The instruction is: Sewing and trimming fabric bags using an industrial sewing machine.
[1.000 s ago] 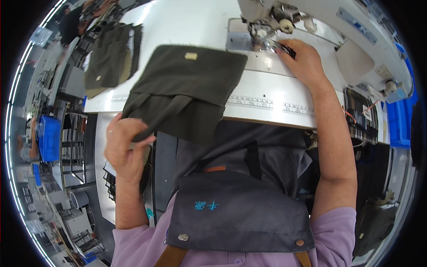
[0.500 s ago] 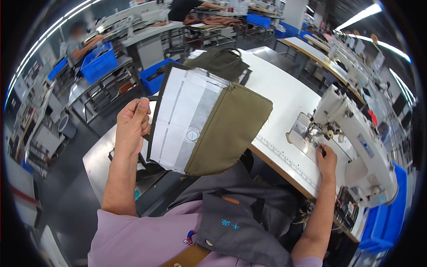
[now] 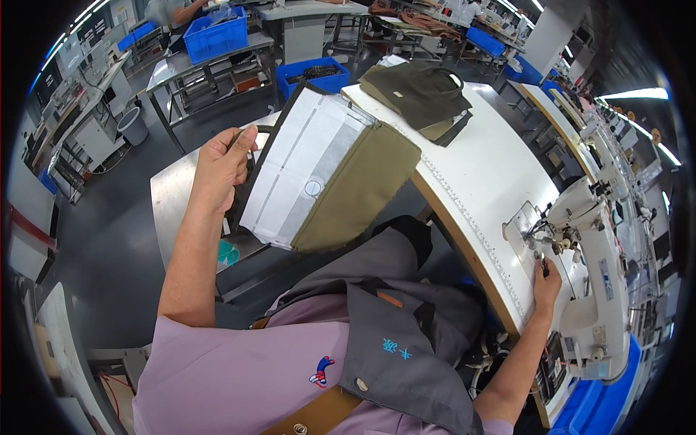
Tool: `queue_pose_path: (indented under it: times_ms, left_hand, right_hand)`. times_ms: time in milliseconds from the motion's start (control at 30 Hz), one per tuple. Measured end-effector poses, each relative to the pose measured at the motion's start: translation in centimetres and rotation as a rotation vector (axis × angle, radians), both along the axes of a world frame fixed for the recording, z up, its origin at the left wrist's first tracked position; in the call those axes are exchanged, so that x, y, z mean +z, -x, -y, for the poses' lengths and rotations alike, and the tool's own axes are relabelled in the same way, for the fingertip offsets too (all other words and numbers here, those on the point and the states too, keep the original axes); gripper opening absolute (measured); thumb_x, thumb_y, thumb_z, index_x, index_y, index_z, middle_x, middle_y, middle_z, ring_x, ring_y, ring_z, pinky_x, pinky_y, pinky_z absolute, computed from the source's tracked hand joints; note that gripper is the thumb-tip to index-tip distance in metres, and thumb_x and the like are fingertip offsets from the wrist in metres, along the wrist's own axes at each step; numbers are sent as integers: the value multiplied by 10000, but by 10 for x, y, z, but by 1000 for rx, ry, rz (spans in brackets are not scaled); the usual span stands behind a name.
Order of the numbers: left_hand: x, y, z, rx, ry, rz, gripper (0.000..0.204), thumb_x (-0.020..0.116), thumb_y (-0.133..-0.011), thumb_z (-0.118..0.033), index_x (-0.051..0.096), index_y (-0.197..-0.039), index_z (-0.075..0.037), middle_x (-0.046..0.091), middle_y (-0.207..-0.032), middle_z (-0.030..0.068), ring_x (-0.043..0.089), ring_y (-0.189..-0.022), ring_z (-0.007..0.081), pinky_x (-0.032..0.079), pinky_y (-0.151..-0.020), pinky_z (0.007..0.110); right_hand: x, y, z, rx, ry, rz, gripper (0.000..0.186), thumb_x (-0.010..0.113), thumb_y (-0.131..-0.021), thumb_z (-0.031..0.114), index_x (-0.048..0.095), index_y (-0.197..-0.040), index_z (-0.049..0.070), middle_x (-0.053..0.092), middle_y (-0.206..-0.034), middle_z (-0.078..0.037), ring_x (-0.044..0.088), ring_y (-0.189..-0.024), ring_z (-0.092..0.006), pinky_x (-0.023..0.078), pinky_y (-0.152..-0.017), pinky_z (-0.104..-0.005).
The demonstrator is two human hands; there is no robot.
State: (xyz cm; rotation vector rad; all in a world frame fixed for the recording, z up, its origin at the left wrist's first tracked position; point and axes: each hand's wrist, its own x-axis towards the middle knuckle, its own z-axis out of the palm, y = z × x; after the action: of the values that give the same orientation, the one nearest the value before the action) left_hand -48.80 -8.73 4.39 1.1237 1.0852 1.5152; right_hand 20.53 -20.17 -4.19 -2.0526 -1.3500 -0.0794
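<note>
fabric piece (image 3: 330, 181): olive-green cloth panel w/ white lining side facing up, small round mark near its middle; held up in the air off the table's left edge, over the person's lap, tilted so the lining shows to the camera.
left hand (image 3: 221, 170): raised, fingers curled round the panel's dark left edge, thumb on top pinching it; grip at one edge lets the rest hang free, prob. to swing it clear of the work surface.
right hand (image 3: 545, 284): down at the needle area of the sewing machine (image 3: 591, 275), fingers bunched close together at the presser foot; can't tell if they pinch anything, too small.
table (image 3: 478, 174): white top w/ a ruler strip along the near edge, machine set at its right end.
stack of pieces (image 3: 420, 94): more olive cloth piled at the far end of the table, well apart from the held one, within arm's reach.
apron (image 3: 391, 341): grey, over a lilac shirt.
around: blue bins (image 3: 217, 36) and metal benches on the floor to the left; another person works at a far bench.
</note>
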Motion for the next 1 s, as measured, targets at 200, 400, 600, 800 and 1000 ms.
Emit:
queue_pose_path:
  times_ms: [200, 400, 600, 800, 1000]
  left_hand:
    - [7, 29, -19, 159, -29, -132, 350, 761, -956, -364, 645, -817, -64, 337, -562, -112, 251, -464, 7, 176, -452, 223]
    - [5, 45, -46, 222, -100, -88, 283, 807, -912, -306, 684, -814, -70, 418, -604, -80, 289, -504, 21, 216, -499, 216]
    - [-21, 41, -78, 135, -151, -89, 262, 804, -921, -275, 732, -865, -30, 508, -645, -69, 289, -550, 23, 221, -537, 215]
    - [-59, 36, -113, 138, -157, -22, 236, 787, -928, -239, 729, -787, -58, 616, -734, -29, 392, -596, 36, 294, -591, 218]
    - [-76, 28, -170, -1, -227, -514, 439, 794, -920, -349, 590, -651, -69, 460, -650, -63, 384, -633, 66, 307, -593, 268]
  right_hand:
    - [-4, -14, -6, 44, 14, -96, 384, 682, -994, 215, 672, -1262, -60, 745, -1093, -128, 664, -985, -163, 509, -901, -302]
    - [0, -22, -4, 54, 41, -113, 354, 649, -1016, 204, 676, -1265, -46, 737, -1141, -114, 646, -1052, -155, 481, -958, -286]
    - [-2, -16, 0, 81, 26, -133, 324, 642, -1021, 178, 682, -1249, -47, 731, -1098, -91, 633, -997, -137, 487, -925, -272]
    - [-1, -17, 8, 24, 54, -187, 352, 638, -1030, 158, 647, -1308, -59, 721, -1148, -97, 642, -1032, -150, 492, -949, -276]
    - [0, -20, 6, 27, 98, -195, 341, 608, -1041, 134, 638, -1327, -49, 697, -1250, -117, 625, -1137, -162, 458, -1032, -287]
